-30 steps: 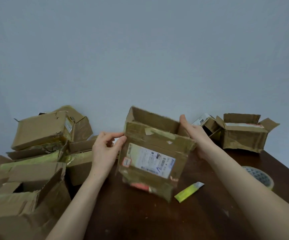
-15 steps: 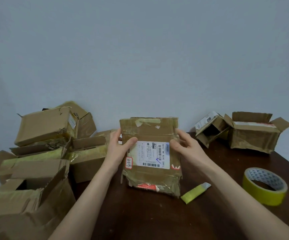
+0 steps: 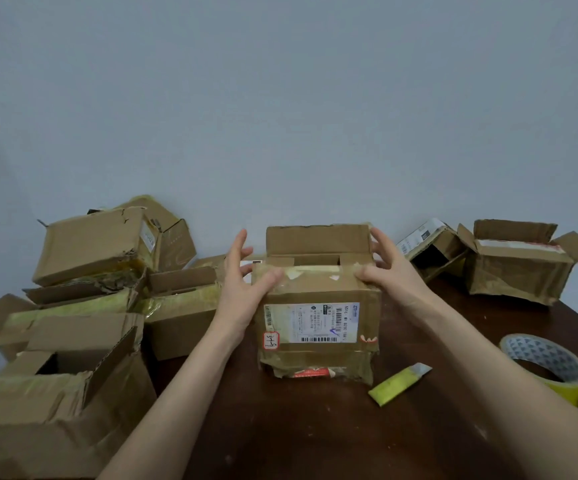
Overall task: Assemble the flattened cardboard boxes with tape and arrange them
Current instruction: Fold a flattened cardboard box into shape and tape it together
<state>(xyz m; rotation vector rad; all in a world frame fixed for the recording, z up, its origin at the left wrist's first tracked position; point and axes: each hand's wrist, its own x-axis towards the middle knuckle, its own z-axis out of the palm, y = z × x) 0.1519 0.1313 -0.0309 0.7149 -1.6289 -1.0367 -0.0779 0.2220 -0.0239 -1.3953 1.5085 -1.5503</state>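
Box (image 3: 318,317) stands centre on table (image 3: 315,427), left of tape roll (image 3: 545,367). My left hand (image 3: 246,289) and right hand (image 3: 389,271) – fingers spread – press its near flap, squaring it for taping.

Box (image 3: 318,306) brown, white label, red-edged tag. Tape roll (image 3: 546,367) yellow, grey triangle pattern inside. Cutter (image 3: 398,384) yellow-green. Worktop (image 3: 315,427) dark brown. Wall (image 3: 280,98) pale grey-blue.
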